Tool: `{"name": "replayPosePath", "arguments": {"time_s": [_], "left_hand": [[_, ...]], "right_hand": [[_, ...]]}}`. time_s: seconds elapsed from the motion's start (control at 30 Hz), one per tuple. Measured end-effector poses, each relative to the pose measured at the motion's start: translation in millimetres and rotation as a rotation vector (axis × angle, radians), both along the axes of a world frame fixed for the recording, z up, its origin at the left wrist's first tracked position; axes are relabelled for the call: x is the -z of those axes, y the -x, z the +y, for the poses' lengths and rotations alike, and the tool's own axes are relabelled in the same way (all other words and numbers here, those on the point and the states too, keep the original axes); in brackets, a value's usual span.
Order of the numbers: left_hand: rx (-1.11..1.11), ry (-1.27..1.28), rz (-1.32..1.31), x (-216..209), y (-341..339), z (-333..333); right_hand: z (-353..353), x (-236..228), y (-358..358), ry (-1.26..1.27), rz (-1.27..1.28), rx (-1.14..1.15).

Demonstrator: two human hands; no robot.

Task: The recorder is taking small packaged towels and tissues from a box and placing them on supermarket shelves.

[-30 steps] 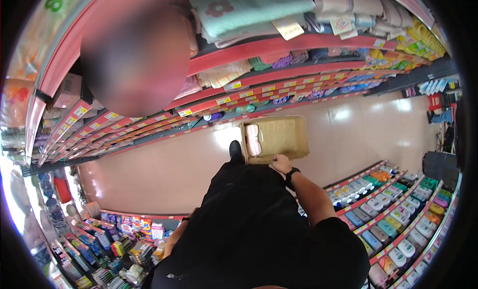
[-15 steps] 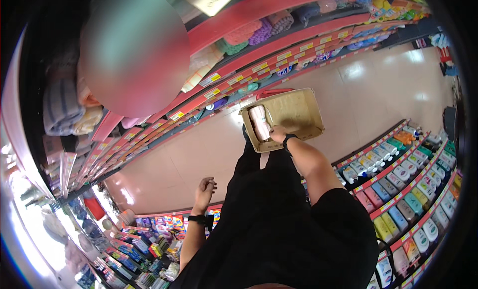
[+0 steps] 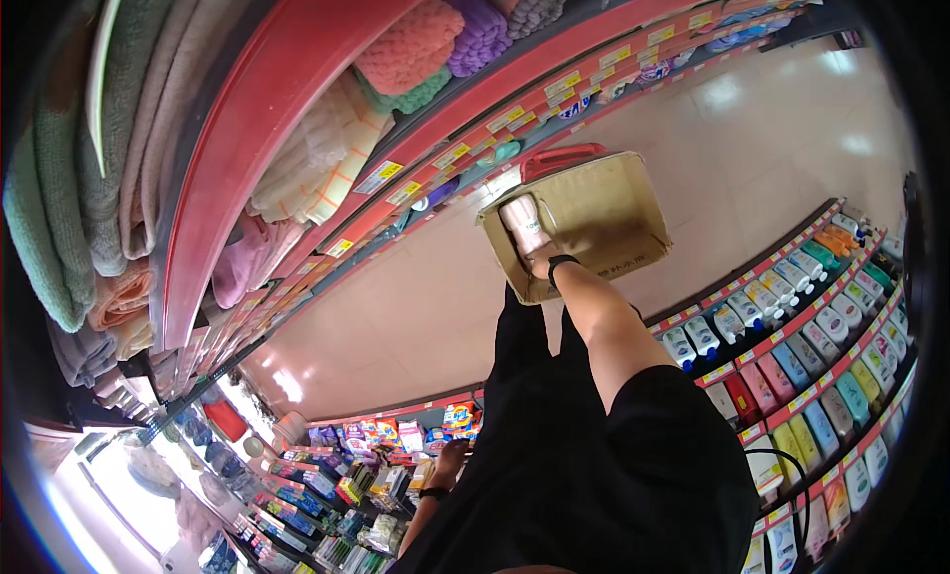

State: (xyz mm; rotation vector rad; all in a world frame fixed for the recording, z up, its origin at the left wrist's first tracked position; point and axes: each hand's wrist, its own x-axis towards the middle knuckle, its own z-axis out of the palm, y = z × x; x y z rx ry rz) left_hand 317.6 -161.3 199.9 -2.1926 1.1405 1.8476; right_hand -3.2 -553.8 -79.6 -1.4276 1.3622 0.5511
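Two bare hands show in the head view, each with a black band at the wrist. The right hand reaches down into an open cardboard box and touches the near end of a light pink bundle. Its fingers are partly hidden, so I cannot tell whether they are closed on the bundle. The bundle lies inside the box, along the left wall, with dark print on its wrapping. The left hand is low in the view, left of the person's black trousers and just beside bright packets on a low shelf. It is dark and small; I cannot tell whether its fingers are clenched, loose or touching goods.

The box stands on a pale tiled floor, in front of the person's legs. A red object shows just behind its far edge. Along the upper left run red-edged shelves bearing folded cloths, among them a coral towel beside a purple towel. At the right, bottles stand in tiered rows.
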Motion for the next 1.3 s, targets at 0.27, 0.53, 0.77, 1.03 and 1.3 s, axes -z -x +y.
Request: {"name": "replayPosePath", "arguments": {"time_s": [0.27,0.53,0.77,1.03,1.3], "left_hand": [[-0.504,-0.047,-0.044,-32,57,-151],[-0.473,0.052,0.025,-35,76,-175],[-0.271,0.166,0.015,-61,92,-216],[-0.124,0.451,0.174,-132,137,-333],[-0.291,0.614,0.446,-194,185,-372]], "right_hand": [[-1,-11,-4,0.219,0.036,0.101],[-23,-16,46,0.304,-0.243,0.282],[-22,-133,118,-0.365,-0.839,0.938],[-22,-293,118,-0.335,-0.972,0.799],[-37,-431,66,0.52,-1.144,0.228]]}}
